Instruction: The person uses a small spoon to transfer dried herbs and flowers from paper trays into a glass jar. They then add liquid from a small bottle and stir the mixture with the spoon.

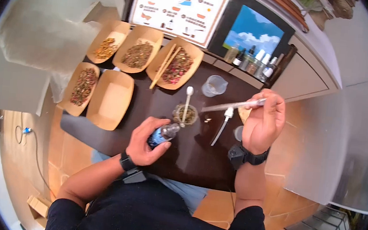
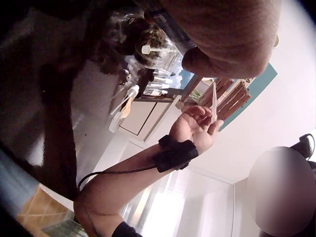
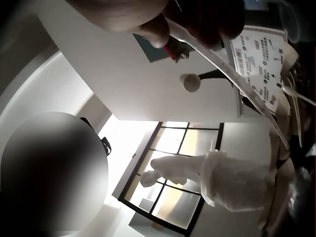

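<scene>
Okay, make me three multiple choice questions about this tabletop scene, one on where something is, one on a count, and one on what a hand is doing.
1. Where does the white spoon rest?
A. In the small glass jar
B. In the empty tray
C. On the floor

2. How many brown paper trays are on the table?
A. Three
B. Five
C. Seven

3. What is the right hand doing?
A. Lying flat on the table
B. Holding a clear pipette above the table
C. Gripping the chopsticks

Answers:
1 A: the spoon's handle sticks up out of the small glass jar at the table's middle.
2 B: three trays stand in the back row and two in front, one of them an empty tray.
3 B: its fingers pinch the clear pipette, raised over the dark table, while the left hand holds a small bottle.
</scene>
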The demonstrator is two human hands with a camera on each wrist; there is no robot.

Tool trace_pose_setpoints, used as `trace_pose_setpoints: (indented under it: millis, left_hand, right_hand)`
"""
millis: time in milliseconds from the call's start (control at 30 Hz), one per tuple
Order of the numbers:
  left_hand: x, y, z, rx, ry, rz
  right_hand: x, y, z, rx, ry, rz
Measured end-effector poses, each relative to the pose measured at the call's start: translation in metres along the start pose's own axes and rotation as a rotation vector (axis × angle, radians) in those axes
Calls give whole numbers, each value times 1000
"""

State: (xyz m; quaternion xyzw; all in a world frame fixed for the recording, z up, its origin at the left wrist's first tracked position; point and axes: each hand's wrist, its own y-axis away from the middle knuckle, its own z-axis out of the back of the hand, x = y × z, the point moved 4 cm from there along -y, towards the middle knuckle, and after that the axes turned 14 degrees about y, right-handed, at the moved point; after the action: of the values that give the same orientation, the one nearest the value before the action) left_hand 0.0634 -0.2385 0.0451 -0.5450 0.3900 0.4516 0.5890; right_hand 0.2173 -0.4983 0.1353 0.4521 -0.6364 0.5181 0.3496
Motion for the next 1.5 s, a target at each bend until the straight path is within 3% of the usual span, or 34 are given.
trace_pose_setpoints:
  millis: [133,333,400,500,600,800,867,900,1000,1267,1500]
  left_hand:
    - [1,0,-1,-6,-3,-14]
    - [-2,-2,-2,4,-24,-13]
    - [-3,-2,-2,5,-28,-12]
    - [-2,-2,-2,12,-36,-16]
    - [-1,-1,-2,9,-34,-17]
    - [-2,-1,-1,15,-17,-7]
    - [-2,-1,-1,13,-14,-12]
    - [-2,-1,-1,10,-13,-17]
    - [-2,-1,-1,9,-9,-9]
    - [-2,-1,-1,12,-7,-5]
    - [-2,-1,-1,-1,-2,-16]
  right_hand:
    - [23,-24,39,-172,-27,-20]
    - [22,-33,51,-77,2,-161]
    - [16,-31,49,9,-12,-128]
    - [9,-27,35,244,355,-181]
    - [12,-24,34,239,481,-270]
    - [19,-11,54,213,733,-256]
    - [9,5,69,286,915,-372]
    - [-4,15,80,330,922,-295]
    - [-2,43,80,393,1190,-318]
    - [-14,97,83,368,1274,-373]
    - [-15,115,84,345,1338,-263]
